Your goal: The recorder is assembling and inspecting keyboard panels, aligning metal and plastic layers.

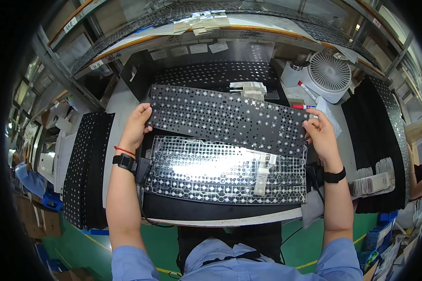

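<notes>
Between my two hands I hold a long black perforated keyboard plate [206,110], its surface dotted with holes and bright round spots. It is tilted, the right end lower than the left. My left hand [138,122] is closed on its left end, and my right hand [320,131] grips the right end with thumb and fingers. Just nearer to me lies a clear keyboard membrane sheet [197,180] with rows of circles and a strong glare. The plate overlaps its far edge. A pale strip of labels [261,180] rests on the sheet's right part.
Stacks of black perforated plates stand at left [86,164] and right [375,136]. Beyond the held plate are more labels [248,88], a white fan [329,72] and red-capped markers [307,89]. A label bundle [373,180] leans by the right stack. A shelf [248,30] crosses the back.
</notes>
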`<state>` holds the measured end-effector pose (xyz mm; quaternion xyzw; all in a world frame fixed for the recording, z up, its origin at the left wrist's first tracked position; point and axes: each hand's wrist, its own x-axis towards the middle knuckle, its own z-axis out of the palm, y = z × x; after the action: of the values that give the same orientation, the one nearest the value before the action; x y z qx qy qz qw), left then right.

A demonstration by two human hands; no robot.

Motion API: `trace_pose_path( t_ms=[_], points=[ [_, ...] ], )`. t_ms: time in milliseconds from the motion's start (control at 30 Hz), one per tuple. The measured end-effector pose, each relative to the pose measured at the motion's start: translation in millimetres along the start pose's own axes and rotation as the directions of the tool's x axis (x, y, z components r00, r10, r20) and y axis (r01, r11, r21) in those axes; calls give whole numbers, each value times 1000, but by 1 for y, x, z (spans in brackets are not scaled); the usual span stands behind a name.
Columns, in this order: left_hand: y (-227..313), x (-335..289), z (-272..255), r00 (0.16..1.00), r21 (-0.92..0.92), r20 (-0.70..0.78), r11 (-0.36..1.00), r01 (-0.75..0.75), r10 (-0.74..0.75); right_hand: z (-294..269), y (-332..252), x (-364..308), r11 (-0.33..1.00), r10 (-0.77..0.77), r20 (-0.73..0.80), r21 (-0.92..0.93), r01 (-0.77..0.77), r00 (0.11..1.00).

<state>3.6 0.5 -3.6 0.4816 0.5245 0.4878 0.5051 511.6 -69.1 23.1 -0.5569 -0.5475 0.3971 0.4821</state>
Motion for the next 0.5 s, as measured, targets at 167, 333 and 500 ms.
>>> trace_pose_path(
  t_ms=[167,333,500],
  points=[
    [-13,11,-25,997,-153,-46,986,-66,60,7,-15,-4,995,100,-16,-9,-100,995],
    [1,8,1,975,-381,-221,919,-104,19,-7,6,-1,960,193,215,-241,-140,957],
    [4,-1,-7,997,-255,-70,966,-47,30,-2,-2,-6,946,187,449,-321,-38,874]
  ],
)
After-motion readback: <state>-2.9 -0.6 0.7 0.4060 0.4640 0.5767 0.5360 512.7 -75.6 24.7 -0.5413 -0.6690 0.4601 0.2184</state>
